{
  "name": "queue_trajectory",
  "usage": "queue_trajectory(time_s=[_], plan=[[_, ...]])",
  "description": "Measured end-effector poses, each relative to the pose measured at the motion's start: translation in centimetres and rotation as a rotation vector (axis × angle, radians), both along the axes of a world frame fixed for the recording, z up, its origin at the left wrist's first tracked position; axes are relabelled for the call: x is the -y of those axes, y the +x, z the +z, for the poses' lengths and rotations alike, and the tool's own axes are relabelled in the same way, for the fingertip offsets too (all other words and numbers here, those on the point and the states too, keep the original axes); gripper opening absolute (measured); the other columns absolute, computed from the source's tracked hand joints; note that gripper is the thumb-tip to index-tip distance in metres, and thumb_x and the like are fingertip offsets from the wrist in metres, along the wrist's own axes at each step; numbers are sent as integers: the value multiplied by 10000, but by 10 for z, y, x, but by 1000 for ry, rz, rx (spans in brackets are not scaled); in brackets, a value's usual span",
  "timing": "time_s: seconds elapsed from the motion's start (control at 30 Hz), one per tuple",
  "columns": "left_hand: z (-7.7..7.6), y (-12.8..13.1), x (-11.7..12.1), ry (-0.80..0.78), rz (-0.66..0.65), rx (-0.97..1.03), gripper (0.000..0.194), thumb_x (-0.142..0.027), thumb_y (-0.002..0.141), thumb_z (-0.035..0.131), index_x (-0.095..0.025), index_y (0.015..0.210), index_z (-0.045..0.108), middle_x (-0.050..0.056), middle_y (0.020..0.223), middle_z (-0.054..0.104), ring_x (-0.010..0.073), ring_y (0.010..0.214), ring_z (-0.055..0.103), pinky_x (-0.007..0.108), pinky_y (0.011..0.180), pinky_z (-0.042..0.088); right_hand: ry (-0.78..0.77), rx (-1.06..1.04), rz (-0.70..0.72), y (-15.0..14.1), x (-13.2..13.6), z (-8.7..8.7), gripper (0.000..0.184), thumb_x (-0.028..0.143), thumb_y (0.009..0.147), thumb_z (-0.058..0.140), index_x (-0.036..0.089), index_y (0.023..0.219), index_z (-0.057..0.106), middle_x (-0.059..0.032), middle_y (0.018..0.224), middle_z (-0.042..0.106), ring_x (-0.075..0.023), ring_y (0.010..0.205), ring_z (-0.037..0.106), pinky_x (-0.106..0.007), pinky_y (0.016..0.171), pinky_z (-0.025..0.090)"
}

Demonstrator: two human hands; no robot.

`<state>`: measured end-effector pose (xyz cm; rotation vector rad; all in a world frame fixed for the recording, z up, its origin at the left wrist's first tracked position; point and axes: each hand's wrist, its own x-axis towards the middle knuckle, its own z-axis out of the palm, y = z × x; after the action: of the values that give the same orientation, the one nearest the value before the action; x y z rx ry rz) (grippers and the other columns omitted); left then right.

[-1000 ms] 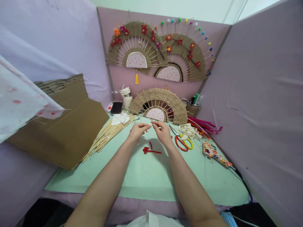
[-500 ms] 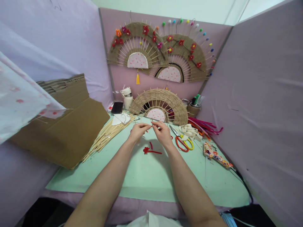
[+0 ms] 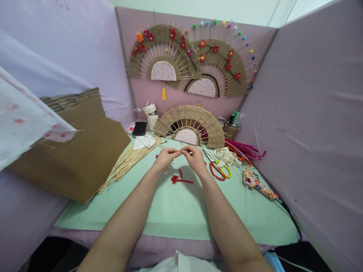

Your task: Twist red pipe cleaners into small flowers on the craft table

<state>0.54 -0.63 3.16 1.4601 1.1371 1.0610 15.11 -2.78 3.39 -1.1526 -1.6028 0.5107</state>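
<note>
My left hand (image 3: 165, 156) and my right hand (image 3: 193, 156) meet fingertip to fingertip above the table. Both are closed in a pinch, and whatever lies between the fingertips is too small or hidden to make out. Just below them on the green tabletop rests a red pipe-cleaner flower (image 3: 174, 179) with a straight stem pointing right. A short red pipe-cleaner piece (image 3: 180, 173) lies beside it. Behind my hands stands a fan-shaped piece wound with twine (image 3: 193, 113), with a dotted half-circle at its base. Scissors (image 3: 217, 170) with red and yellow handles lie right of my right hand.
Thin wooden sticks (image 3: 126, 160) and a cardboard sheet (image 3: 76, 151) are at the left. On the right are pipe cleaners (image 3: 246, 148), cream fabric strips (image 3: 228, 156) and a flower-patterned glue gun (image 3: 258, 184). A phone (image 3: 139, 128) and a white bottle (image 3: 152, 117) stand behind.
My fingertips have drawn slightly closer together and now touch. The whole view has shifted a little; the things on the table lie as before.
</note>
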Motion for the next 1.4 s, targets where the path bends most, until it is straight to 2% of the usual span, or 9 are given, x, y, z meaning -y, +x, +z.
queue_trajectory(time_s=[0.17,0.33,0.53,0.8,1.03,1.23,1.4], plan=[[-1,-1,0,-19,-99,-29,375,-472,596,680,-153,791,713,46,755,659,132,670,518,227,559,368,-4,22,-31,1,-2,-2,168,281,792,509,187,762,645,-29,767,644,-164,739,558,-283,685,427],[-5,-1,-3,-48,-95,6,371,-459,584,696,-144,779,709,42,709,647,98,573,469,226,527,361,-8,-14,-26,2,-5,-6,194,331,797,511,182,769,631,-29,764,645,-163,726,557,-278,675,429],[-6,2,-6,-155,-35,220,362,-413,533,762,-120,739,705,43,643,634,62,501,441,223,496,340,-27,-69,-48,1,-6,-7,221,358,797,514,171,782,631,-42,771,660,-168,712,569,-285,678,433],[-3,6,-3,-224,39,468,338,-342,494,802,-109,706,681,60,709,652,59,550,495,223,557,420,-35,-44,-52,-1,-6,-8,221,355,798,509,170,771,628,-42,757,656,-170,710,568,-298,699,437],[-7,9,-3,-183,26,471,233,-281,602,762,-94,687,650,21,614,600,38,501,464,168,474,380,-47,-52,-52,-3,-4,-6,240,363,799,514,158,784,638,-51,778,663,-176,751,579,-301,728,437],[-3,5,-5,-370,16,754,81,-110,713,684,-79,713,610,28,650,593,17,527,499,104,494,422,-98,-220,-29,-2,-7,-7,319,395,789,521,160,942,675,-71,930,691,-185,810,604,-315,764,458],[-1,8,-3,-400,-20,813,57,-78,724,664,-64,713,610,37,656,590,21,544,507,100,498,423,-157,-236,56,-4,-10,-13,264,358,705,631,159,866,695,-68,874,703,-193,812,618,-329,783,473]])
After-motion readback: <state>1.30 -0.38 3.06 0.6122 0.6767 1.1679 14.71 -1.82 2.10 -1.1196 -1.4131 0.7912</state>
